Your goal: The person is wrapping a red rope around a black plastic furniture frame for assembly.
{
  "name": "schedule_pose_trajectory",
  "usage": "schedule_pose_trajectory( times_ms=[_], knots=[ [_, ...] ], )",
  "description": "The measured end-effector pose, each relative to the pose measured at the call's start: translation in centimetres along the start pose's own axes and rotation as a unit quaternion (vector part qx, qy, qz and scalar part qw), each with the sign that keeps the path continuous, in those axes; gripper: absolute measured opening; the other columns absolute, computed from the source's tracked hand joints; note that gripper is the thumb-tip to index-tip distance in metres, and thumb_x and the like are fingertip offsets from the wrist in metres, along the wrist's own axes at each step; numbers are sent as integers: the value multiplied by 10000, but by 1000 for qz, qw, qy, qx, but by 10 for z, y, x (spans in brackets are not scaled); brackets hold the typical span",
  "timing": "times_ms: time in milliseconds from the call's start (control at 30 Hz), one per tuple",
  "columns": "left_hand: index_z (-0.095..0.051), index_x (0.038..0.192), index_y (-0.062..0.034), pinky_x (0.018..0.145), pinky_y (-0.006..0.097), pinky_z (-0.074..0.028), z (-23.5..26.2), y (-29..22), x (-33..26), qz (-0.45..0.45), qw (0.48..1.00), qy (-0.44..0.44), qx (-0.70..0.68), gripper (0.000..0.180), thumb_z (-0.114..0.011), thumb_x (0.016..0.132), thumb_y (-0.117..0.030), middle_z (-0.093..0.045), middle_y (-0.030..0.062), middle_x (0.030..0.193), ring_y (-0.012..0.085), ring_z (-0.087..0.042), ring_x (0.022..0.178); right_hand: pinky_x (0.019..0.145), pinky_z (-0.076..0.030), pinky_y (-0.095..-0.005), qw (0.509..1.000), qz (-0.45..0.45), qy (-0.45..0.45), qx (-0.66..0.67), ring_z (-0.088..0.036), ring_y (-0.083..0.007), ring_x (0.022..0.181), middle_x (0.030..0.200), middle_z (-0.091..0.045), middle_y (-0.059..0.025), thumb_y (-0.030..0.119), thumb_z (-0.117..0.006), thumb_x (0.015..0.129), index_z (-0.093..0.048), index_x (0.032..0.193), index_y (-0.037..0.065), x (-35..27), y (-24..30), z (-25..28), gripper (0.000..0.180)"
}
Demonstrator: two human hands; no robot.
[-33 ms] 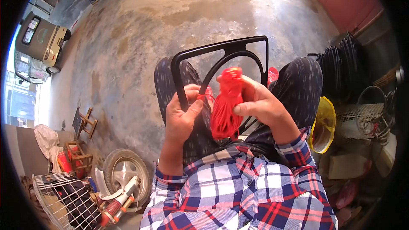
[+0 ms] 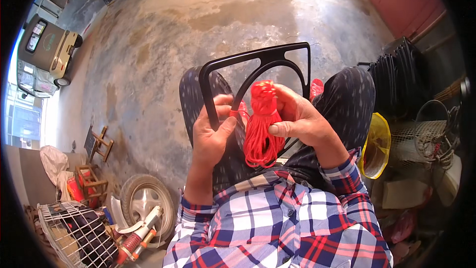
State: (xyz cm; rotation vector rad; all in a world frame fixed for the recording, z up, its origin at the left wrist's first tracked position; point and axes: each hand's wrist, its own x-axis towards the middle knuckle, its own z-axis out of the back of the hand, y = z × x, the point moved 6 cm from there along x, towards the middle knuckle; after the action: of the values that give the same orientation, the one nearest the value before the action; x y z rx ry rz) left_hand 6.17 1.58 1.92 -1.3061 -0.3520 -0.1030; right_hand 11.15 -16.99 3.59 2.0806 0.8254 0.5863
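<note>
Across my lap lies a black frame (image 2: 233,61) with rounded corners and a curved inner bar. My left hand (image 2: 210,136) is closed around its left side, thumb and fingers pinching a few turns of red cord at the inner bar. From there a strand runs to a hank of red cord (image 2: 263,134), tied near its top and hanging in loops. My right hand (image 2: 307,119) grips this hank from the right, its thumb along the front; its other fingers are partly hidden behind the cord. The hank covers part of the frame's lower inside.
Lower left stand a spoked wheel (image 2: 147,201), a white wire basket (image 2: 74,228) and small wooden stools (image 2: 92,181). To the right are a yellow-rimmed bag (image 2: 384,144) and a stack of black frames (image 2: 396,77). A three-wheeled vehicle (image 2: 49,49) is parked far left.
The red hank has shifted slightly left and down in my right hand and hangs a little straighter. The black frame has moved slightly left. My left hand keeps its place.
</note>
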Motion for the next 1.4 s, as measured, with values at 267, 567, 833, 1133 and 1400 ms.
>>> schedule_pose_trajectory(
  times_ms=[267,567,833,1133,1400],
  knots=[
    [-678,1120,42,955,334,-481,-28,-32,0,20,999,28,31,256,-632,868,54,-316,128,1594,223,-565,1167,798,-534,-262,981,33,-156,-111,-675,-112,883,932,-739,-88,191,-799,866,-462,1311,-24,6,2,23,598],
    [-524,1391,26,1141,381,-349,-41,-37,5,-77,990,118,-16,504,-647,904,-16,-391,136,1551,251,-416,1403,735,-496,-219,982,106,-151,-25,-617,-54,799,870,-699,-34,138,-619,967,-687,1079,-19,0,4,27,204],
    [-705,1115,-10,1036,339,-407,-34,-13,-13,76,956,105,-263,285,-702,924,-221,-561,105,1357,219,-473,1289,959,-526,-405,902,-39,31,430,-693,-261,950,1059,-690,-161,193,-568,989,-597,1161,-57,16,-30,9,304],
    [-727,1021,-35,989,346,-433,-34,-16,-15,100,967,138,-191,278,-741,908,-288,-581,101,1284,193,-514,1199,947,-558,-440,912,-36,-30,408,-687,-274,1032,1133,-676,-182,223,-630,961,-582,1222,-17,25,-38,20,358],
    [-714,946,-35,917,381,-481,-28,-28,-8,5,979,48,-197,156,-730,912,-187,-583,117,1277,213,-561,1148,899,-487,-398,942,38,-274,189,-657,-180,957,1060,-709,-40,305,-541,882,-654,1055,71,6,-59,76,312]
  ],
)
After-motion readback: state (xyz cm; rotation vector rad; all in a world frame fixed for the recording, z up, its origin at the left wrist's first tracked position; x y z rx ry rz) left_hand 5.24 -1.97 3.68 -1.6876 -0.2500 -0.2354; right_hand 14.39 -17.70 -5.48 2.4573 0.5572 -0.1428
